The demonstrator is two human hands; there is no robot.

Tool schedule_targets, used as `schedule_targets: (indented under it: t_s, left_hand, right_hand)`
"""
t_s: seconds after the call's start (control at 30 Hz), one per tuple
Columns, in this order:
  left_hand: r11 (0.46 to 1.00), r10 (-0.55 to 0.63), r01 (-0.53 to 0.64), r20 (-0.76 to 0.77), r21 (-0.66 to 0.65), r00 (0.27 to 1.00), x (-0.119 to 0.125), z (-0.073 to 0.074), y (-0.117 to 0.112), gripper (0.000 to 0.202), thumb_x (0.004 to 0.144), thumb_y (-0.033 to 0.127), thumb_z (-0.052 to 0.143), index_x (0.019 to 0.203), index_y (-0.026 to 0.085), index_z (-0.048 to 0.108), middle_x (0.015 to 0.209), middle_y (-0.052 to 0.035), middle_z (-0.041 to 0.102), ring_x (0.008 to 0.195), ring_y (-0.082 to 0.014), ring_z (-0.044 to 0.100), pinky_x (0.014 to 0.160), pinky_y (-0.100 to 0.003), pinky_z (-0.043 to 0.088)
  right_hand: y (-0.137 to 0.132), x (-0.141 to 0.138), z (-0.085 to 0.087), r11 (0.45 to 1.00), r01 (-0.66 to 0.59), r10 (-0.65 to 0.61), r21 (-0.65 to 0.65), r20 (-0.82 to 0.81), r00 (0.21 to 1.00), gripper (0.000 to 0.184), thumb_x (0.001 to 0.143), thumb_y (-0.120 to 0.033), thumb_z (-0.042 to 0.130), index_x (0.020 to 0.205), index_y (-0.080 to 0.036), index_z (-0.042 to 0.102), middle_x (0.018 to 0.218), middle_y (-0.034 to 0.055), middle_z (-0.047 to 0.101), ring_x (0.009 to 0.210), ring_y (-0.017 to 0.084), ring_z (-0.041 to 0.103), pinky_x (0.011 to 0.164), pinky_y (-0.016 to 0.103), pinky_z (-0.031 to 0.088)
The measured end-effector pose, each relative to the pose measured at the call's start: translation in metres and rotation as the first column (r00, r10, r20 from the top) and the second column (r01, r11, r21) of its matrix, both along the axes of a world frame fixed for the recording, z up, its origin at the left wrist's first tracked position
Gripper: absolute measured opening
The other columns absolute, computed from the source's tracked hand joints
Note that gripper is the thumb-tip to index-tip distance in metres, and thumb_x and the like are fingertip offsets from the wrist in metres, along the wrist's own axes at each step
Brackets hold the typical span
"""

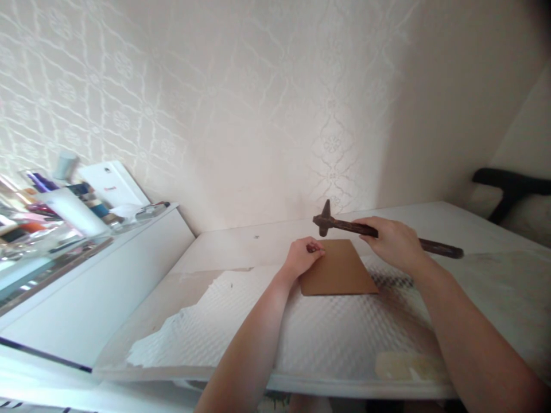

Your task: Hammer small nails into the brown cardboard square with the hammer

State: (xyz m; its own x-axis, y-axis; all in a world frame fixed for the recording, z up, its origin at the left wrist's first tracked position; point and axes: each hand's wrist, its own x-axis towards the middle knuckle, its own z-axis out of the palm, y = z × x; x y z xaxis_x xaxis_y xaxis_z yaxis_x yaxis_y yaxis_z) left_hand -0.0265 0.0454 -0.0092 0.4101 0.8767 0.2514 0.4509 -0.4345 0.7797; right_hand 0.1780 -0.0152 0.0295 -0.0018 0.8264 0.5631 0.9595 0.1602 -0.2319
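Observation:
My right hand [394,244] is wrapped round the wooden handle of a hammer [355,226], held up above the table. The hammer's dark metal head points left, a little above and to the right of my left hand [305,256]. A flat brown board [338,268] lies on the table under both hands. My left hand rests at the board's left far edge with its fingers curled and pinched together. Whatever is between those fingertips is too small to make out.
The white table [430,221] has a worn, peeling, textured covering [241,321]. At the left stands a white cabinet [107,287] topped with bottles, a white box [114,183] and small items. A patterned wall [258,115] rises behind. A black chair part [508,189] shows at right.

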Motion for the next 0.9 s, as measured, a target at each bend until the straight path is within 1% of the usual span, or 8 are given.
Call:
schedule_targets:
  t_s: [0.1,0.27,0.37,0.5,0.67,0.8,0.9]
  left_hand:
    - [1.0,0.003,-0.003,-0.007,0.011,1.0,-0.0001,-0.0008,0.0005,0.007,0.066,0.018,0.062,0.072,0.015,0.061,0.07,-0.0008,0.063,0.065,-0.0094,0.056,0.067,-0.022,0.045]
    - [1.0,0.013,-0.013,-0.019,0.02,1.0,-0.0007,-0.0053,0.0042,0.01,0.066,0.018,0.062,0.075,0.016,0.057,0.072,-0.0001,0.062,0.069,-0.0103,0.057,0.067,-0.023,0.045]
    - [0.999,0.01,-0.009,-0.02,0.041,1.0,-0.001,-0.0066,0.0058,0.015,0.065,0.017,0.062,0.077,0.016,0.053,0.073,0.0008,0.062,0.07,-0.0108,0.057,0.068,-0.023,0.045]
    - [0.999,0.003,-0.002,-0.031,0.054,1.0,-0.0009,-0.0053,0.0059,0.017,0.065,0.016,0.061,0.078,0.017,0.051,0.073,0.001,0.062,0.072,-0.0115,0.058,0.069,-0.023,0.045]
    - [0.998,0.022,-0.018,-0.06,0.065,0.998,-0.0008,-0.0031,0.0044,0.02,0.065,0.019,0.062,0.081,0.017,0.05,0.074,0.0,0.062,0.073,-0.0131,0.058,0.069,-0.024,0.045]
    - [0.998,0.012,-0.009,-0.054,0.054,0.998,-0.0007,-0.0017,0.0027,0.021,0.066,0.017,0.061,0.083,0.017,0.05,0.074,0.0006,0.062,0.072,-0.0125,0.058,0.068,-0.024,0.045]
    - [0.998,0.019,-0.015,-0.065,0.061,0.998,-0.0009,-0.002,0.0027,0.024,0.066,0.02,0.062,0.087,0.017,0.05,0.075,0.0003,0.062,0.072,-0.0128,0.058,0.068,-0.024,0.045]
  right_hand:
    - [-0.0018,-0.0005,0.0014,1.0,0.003,-0.003,-0.02,0.001,1.0,0.028,0.075,-0.02,0.052,0.099,-0.028,0.062,0.092,0.0003,0.067,0.08,0.022,0.06,0.058,0.029,0.04]
    - [-0.0028,0.0,0.0033,0.995,-0.075,0.074,-0.069,-0.02,0.997,0.028,0.075,-0.021,0.05,0.099,-0.029,0.062,0.094,-0.0007,0.067,0.084,0.022,0.06,0.061,0.028,0.042]
    - [-0.003,-0.0004,0.004,0.992,-0.091,0.089,-0.093,-0.023,0.996,0.03,0.074,-0.02,0.049,0.1,-0.03,0.062,0.095,-0.0013,0.067,0.086,0.022,0.06,0.063,0.029,0.042]
    - [-0.0035,-0.0016,0.0043,0.991,-0.097,0.095,-0.096,-0.021,0.995,0.033,0.074,-0.018,0.049,0.102,-0.03,0.062,0.096,-0.0017,0.066,0.086,0.021,0.06,0.064,0.029,0.043]
    - [-0.0033,-0.0025,0.003,0.988,-0.103,0.105,-0.118,0.012,0.994,0.032,0.074,-0.019,0.048,0.1,-0.031,0.063,0.097,-0.003,0.066,0.087,0.021,0.06,0.063,0.029,0.042]
    - [-0.0026,-0.0029,0.0017,0.988,-0.113,0.115,-0.103,0.015,0.993,0.034,0.074,-0.018,0.047,0.102,-0.032,0.062,0.099,-0.0038,0.065,0.086,0.02,0.06,0.063,0.028,0.042]
    - [-0.0028,-0.0033,0.0014,0.988,-0.114,0.119,-0.104,0.036,0.992,0.034,0.074,-0.018,0.048,0.101,-0.033,0.062,0.098,-0.0042,0.065,0.085,0.02,0.06,0.062,0.028,0.041]
